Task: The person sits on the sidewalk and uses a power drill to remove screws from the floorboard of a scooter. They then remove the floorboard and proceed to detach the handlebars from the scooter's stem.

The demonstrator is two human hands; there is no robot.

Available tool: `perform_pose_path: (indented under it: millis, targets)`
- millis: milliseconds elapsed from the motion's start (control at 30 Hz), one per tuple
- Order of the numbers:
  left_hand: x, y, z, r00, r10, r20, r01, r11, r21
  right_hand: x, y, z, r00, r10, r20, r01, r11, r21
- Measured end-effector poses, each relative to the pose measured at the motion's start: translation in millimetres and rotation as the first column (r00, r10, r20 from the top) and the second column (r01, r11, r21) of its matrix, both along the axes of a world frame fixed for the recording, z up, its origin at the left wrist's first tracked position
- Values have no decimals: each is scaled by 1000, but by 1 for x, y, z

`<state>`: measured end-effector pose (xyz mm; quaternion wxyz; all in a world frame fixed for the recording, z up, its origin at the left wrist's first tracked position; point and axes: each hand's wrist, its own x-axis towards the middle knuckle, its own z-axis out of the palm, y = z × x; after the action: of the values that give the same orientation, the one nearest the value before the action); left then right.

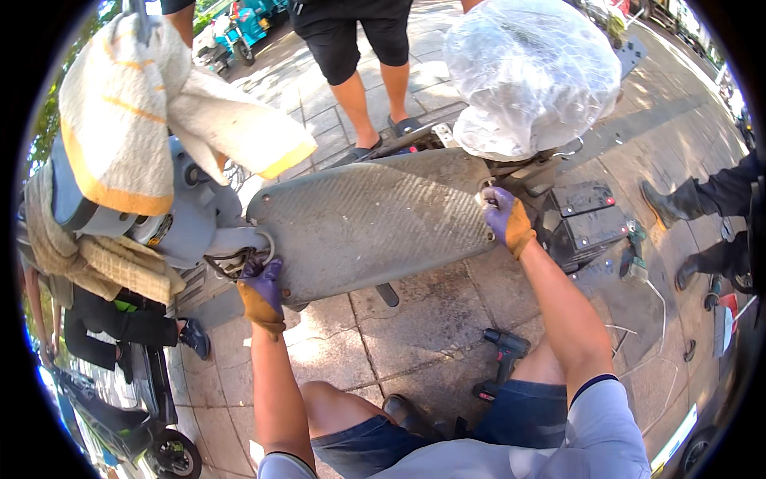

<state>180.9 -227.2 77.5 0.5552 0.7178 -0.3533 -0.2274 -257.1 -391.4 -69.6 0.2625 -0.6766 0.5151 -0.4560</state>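
Power drill (pixel 507 348) lies on paving (pixel 447 303) inside worker's right leg (pixel 533 407); beyond, grey ribbed footboard (pixel 367 227) stretches between gloved hands, long axis left to right, right end farther off; left hand (pixel 263 295) nearer worker, at near-left corner beside cables (pixel 237 260); right hand (pixel 509 219) at right end; fingers bent, actual grip unclear; plastic-wrapped bulk (pixel 531 76) rises past right end.

Sun-dappled paving slabs (pixel 435 327) outdoors

Downward head-worn fisheye view
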Motion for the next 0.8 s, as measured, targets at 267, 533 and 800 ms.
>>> perform_pose_path:
  millis: [267,533,800]
  targets:
    - [11,12,19,998,35,-54,-31,997,71,15,0,9,982,-134,131,77,927,368]
    - [29,9,9,976,-54,212,41,997,64,9,14,-13,969,-133,209,-42,743,668]
    - [13,11,25,976,-158,152,148,986,76,-10,13,0,980,-170,101,89,836,541]
